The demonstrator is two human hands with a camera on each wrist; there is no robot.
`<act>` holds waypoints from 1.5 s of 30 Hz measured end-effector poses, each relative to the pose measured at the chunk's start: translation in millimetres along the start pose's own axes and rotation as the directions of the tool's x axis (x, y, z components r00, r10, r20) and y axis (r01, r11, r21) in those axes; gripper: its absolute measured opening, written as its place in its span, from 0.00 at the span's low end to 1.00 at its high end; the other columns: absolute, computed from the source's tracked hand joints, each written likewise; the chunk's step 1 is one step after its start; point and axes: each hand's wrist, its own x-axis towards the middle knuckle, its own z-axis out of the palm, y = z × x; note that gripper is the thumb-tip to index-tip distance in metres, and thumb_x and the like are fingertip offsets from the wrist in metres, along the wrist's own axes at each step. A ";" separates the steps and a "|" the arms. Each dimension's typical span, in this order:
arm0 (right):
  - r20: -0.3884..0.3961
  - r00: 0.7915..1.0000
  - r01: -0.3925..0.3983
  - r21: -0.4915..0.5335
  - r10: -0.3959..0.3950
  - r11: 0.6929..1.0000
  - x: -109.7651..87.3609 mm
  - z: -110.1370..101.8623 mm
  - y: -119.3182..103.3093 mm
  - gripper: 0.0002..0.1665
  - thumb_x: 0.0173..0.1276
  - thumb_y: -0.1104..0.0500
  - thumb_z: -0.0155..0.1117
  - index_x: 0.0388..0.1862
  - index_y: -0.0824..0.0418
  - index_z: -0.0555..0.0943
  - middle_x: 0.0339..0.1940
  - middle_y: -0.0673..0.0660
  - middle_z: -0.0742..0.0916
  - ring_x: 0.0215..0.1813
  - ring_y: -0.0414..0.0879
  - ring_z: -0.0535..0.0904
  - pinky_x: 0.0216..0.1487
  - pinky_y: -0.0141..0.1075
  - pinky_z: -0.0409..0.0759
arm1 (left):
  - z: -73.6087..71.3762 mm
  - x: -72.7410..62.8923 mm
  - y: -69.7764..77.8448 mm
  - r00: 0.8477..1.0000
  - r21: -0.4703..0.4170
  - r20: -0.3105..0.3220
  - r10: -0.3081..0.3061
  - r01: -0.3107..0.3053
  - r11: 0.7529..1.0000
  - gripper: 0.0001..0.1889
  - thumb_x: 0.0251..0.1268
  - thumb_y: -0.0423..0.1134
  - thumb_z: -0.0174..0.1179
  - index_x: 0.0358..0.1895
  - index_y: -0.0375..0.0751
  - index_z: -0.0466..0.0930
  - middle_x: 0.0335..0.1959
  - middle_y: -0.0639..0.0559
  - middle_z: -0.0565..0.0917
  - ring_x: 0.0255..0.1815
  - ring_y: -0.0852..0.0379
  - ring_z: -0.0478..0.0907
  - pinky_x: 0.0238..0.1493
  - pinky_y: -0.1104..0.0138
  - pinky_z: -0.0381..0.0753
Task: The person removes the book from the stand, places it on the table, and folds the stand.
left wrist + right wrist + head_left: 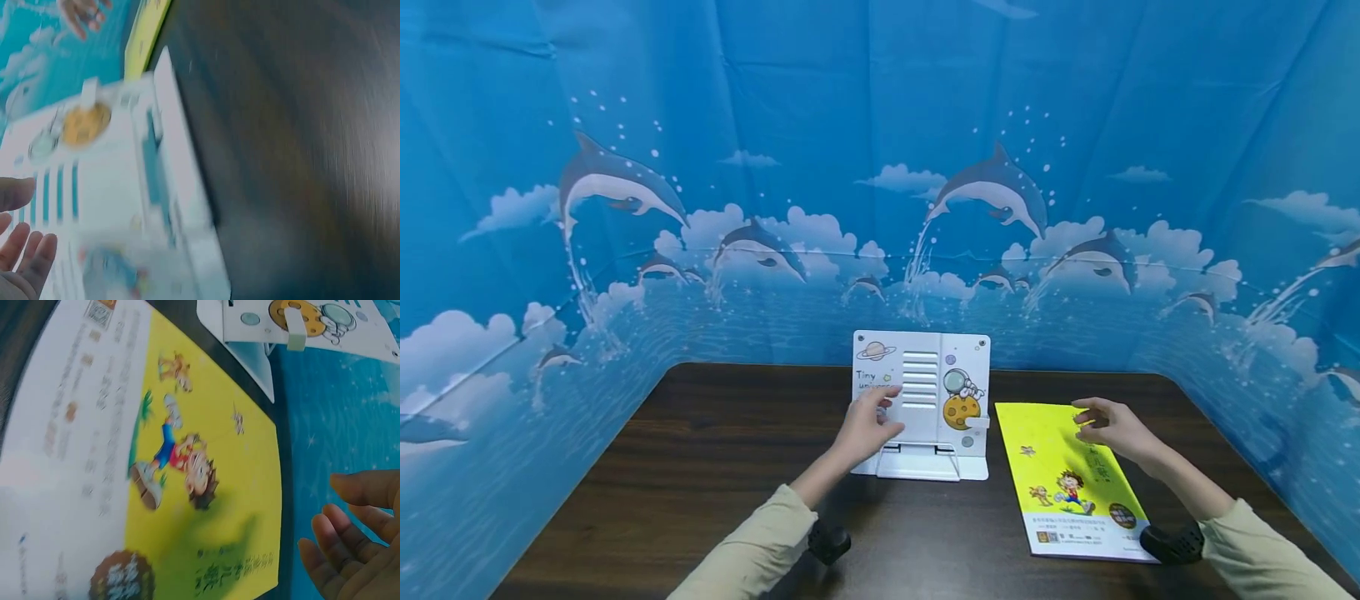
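Note:
A white book stand [921, 400] printed with a planet and an astronaut stands upright towards the back of the table. In front of its left half is my left hand [867, 425], thumb and fingers apart and nothing between them; in the left wrist view the stand [106, 187] is blurred. To the right lies a book [1052, 467] with a yellow and white cover showing a cartoon child and a dog. Above the book's far right part hovers my right hand [1116, 429], fingers loosely bent and holding nothing. The right wrist view shows the book [206, 394] apart from the fingers [337, 544].
The dark wooden table [715, 467] has rounded far corners. A blue curtain with dolphins [820, 167] surrounds its back and sides. Each wrist wears a black camera, one of them [829, 543] near the left sleeve. A small white clip [977, 422] sits at the stand's right edge.

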 end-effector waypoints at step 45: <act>-0.190 0.976 0.139 0.161 -0.108 0.977 59.8 85.7 -56.6 0.19 0.61 0.71 0.57 0.52 0.73 0.68 0.39 0.65 0.79 0.39 0.51 0.78 0.40 0.38 0.80 | -28.3 11.3 -53.1 0.965 -0.059 -0.218 -0.148 0.139 0.989 0.25 0.54 0.21 0.56 0.58 0.31 0.69 0.42 0.40 0.78 0.40 0.49 0.76 0.41 0.59 0.79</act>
